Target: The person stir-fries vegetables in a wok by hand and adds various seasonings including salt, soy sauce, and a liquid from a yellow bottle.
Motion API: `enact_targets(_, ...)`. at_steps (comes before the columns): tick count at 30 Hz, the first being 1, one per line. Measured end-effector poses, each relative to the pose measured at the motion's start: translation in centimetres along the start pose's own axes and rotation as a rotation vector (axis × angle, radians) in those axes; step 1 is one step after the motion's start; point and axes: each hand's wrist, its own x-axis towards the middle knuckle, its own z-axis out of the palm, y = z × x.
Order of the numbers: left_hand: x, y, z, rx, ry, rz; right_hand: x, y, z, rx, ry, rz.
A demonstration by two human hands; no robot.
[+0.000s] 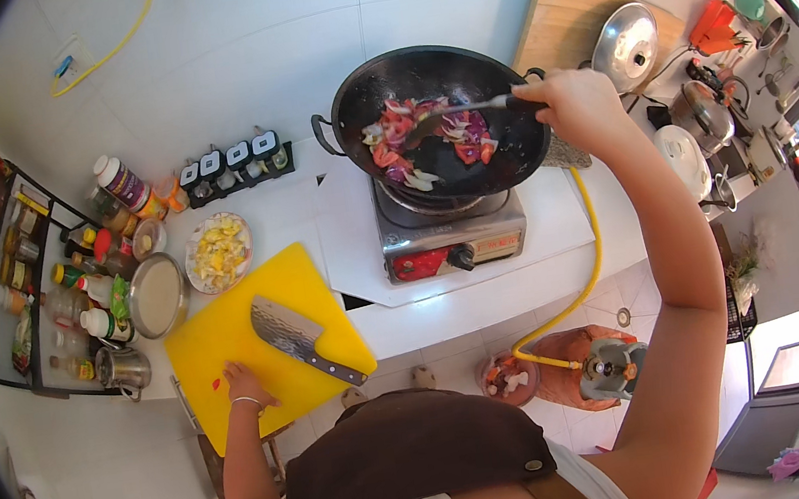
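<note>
My right hand (574, 103) is closed around the dark handle of a cooking spatula (474, 106), reaching over the right rim of a black two-handled wok (500, 171). The spatula's blade is down among chopped red pieces and purple-and-white onion-like pieces (394, 127). Beneath the wok is a single-burner gas stove (452, 227). My left hand (251, 388) lies with its fingers out on the front part of a yellow cutting board (218, 324), beside a tiny red scrap (216, 384). A cleaver (295, 334) lies on the board, apart from that hand.
Behind the board sit a plate of yellow-and-white food (218, 253) and a round metal bowl (160, 296). Several bottles and jars crowd the left. A spice rack (237, 165) stands by the wall. A yellow hose (591, 265) runs down to a gas cylinder (615, 367).
</note>
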Motion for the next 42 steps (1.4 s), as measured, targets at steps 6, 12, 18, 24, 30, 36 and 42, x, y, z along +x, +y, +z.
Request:
enact_targets(6, -0.8, 0.0, -0.7, -0.073, -0.005, -0.037, 6.7, -3.0, -3.9, -0.069, 0.092, -0.099)
enact_targets(12, -1.2, -0.2, -1.0, -0.087, 0.014, -0.002, 8.7, 0.0, 1.1, -0.070, -0.019, -0.129)
enact_targets(18, -1.0, -0.3, -0.7, -0.092, 0.019, 0.029, -0.6, 4.9, -7.7, -0.112, -0.105, 0.167)
enact_targets(24, -1.3, 0.0, -1.9, -0.032, -0.033, 0.029, -2.7, 6.0, -9.5, 0.001, -0.223, 0.245)
enact_targets(30, -0.7, -1.2, -1.1, 0.032, 0.023, 0.135, 1.9, 2.7, -1.4, 0.144, -0.140, 0.191)
enact_targets(36, 1.1, -2.2, -7.1, -0.164, 0.002, 0.098, 3.6, 0.2, 1.6, 0.199, -0.045, 0.233)
enact_targets(42, 8.8, -1.0, -12.9, -0.848, 0.486, 0.362, 0.9, -1.7, -1.5, 0.192, -0.150, 0.151)
